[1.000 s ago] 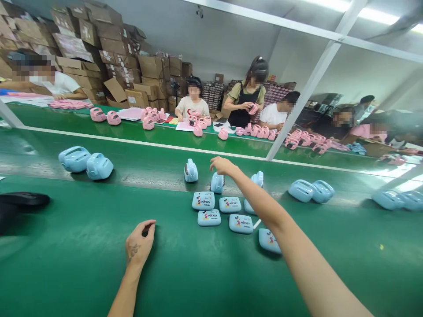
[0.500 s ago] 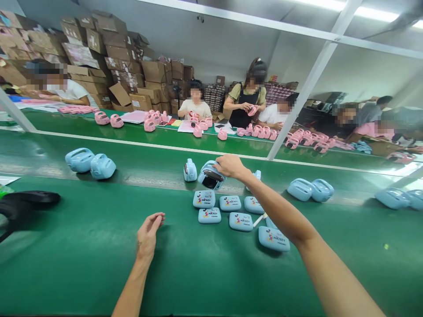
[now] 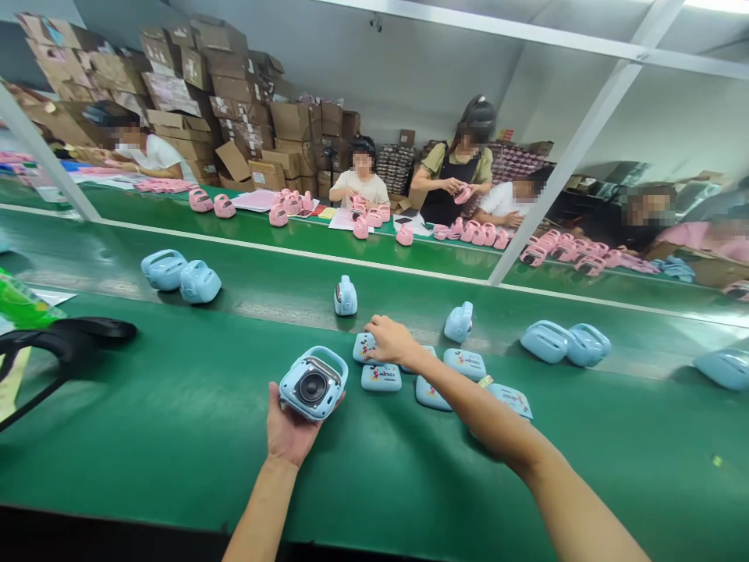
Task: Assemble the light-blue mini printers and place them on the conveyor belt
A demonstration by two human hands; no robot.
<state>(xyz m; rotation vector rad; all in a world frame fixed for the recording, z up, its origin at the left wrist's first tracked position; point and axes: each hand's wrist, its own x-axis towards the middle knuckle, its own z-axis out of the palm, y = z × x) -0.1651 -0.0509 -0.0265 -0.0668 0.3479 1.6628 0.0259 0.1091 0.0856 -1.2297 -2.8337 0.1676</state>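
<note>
On my left hand [image 3: 292, 437] rests a light blue portable speaker [image 3: 313, 382] with a carry handle, its round black speaker cone facing up. The palm is under it and the fingers and thumb grip its sides. My right hand [image 3: 392, 341] is across the belt, fingers and thumb curled around a blue cover panel [image 3: 363, 348] printed with a cartoon mouse. Just below it lies a similar cover panel [image 3: 381, 378]. To the right are several more, including one cover panel [image 3: 464, 363] partly beyond my right forearm.
Blue speakers [image 3: 200, 282] stand along the far side of the green belt [image 3: 175, 460], with one speaker [image 3: 345, 297] behind my right hand. A black strap-like object [image 3: 99, 328] lies at left. Co-workers handle pink speakers [image 3: 403, 234] beyond a white rail [image 3: 292, 251]; cartons [image 3: 219, 47] are stacked behind.
The blue speaker passed from my right hand to my left, which was holding nothing. My right hand came down to the printed cover panels. The view shifted slightly.
</note>
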